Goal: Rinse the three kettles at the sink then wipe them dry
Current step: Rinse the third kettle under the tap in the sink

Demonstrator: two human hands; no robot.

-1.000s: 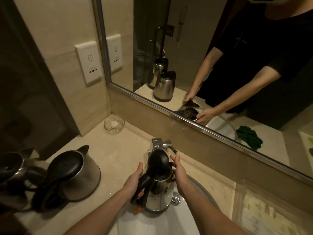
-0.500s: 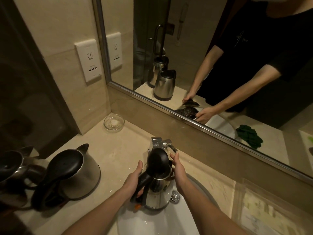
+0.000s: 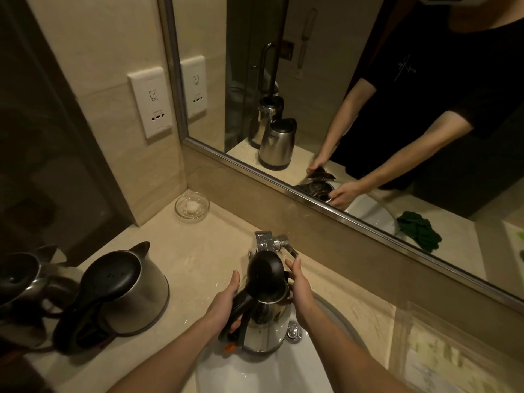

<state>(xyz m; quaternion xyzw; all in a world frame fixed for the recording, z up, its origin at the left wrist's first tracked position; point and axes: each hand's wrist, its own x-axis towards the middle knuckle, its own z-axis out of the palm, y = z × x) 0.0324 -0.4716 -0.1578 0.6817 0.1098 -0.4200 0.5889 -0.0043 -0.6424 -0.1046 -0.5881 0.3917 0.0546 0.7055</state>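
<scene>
The left hand [image 3: 226, 304] has its fingers [image 3: 233, 326] wrapped round the black handle of a steel kettle [image 3: 263, 321], thumb lying along the handle's top. The right hand [image 3: 300, 290] cups the other side of the kettle near its rim, thumb pointing up. Its fingers are mostly hidden behind the body, so I cannot tell how far they curl, though the hand plainly grasps the kettle. Between the two hands the kettle stands upright over the white sink [image 3: 255, 373], its black lid [image 3: 265, 272] swung open.

Just beyond the right thumb is the chrome tap [image 3: 269, 242], close above the open lid. Below the right wrist, the round drain plug [image 3: 293, 331] sits in the basin beside the kettle's base.

Well to the left of the left fingers, a second kettle [image 3: 136, 290] stands on the beige worktop [image 3: 198, 251] with its lid open, and a third kettle [image 3: 22, 279] stands just beyond it at the frame's edge. Farther back, in the corner, is a small glass dish [image 3: 192, 207]. The mirror [image 3: 312, 80] behind the tap reflects a green cloth [image 3: 419, 232] lying on the worktop.
</scene>
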